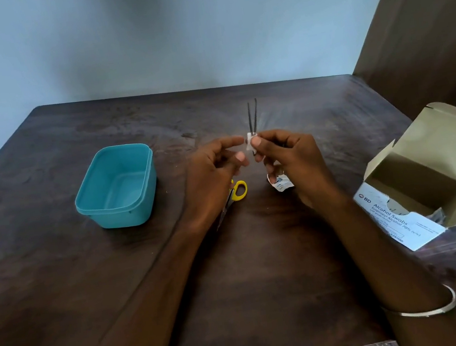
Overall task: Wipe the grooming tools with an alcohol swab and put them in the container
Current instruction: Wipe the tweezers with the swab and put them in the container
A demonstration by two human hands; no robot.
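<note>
Dark wood counter under a pale blue wall, and you're right in the middle of it with the tweezers standing upright, prongs pointing away from you. Your right hand has them pinched low down, with the white alcohol swab wrapped around the shaft between thumb and forefinger. Your left hand sits just beside, fingers loosely spread, forefinger reaching toward the swab; whether it actually touches, I can't tell.

So this looks like the wiping step on the tweezers, with the prongs above the swab still to cover. Next move, I'd say: steady the base and draw the swab up along both prongs to the tips, gently, since those thin arms will flex.

Below your left hand the yellow-handled scissors lie on the counter, partly hidden and waiting their turn. A torn swab wrapper lies under your right hand. Off to your left, well apart, the teal container stands open with nothing visible inside. To your right the alcohol swab box lies with its flaps open.
</note>
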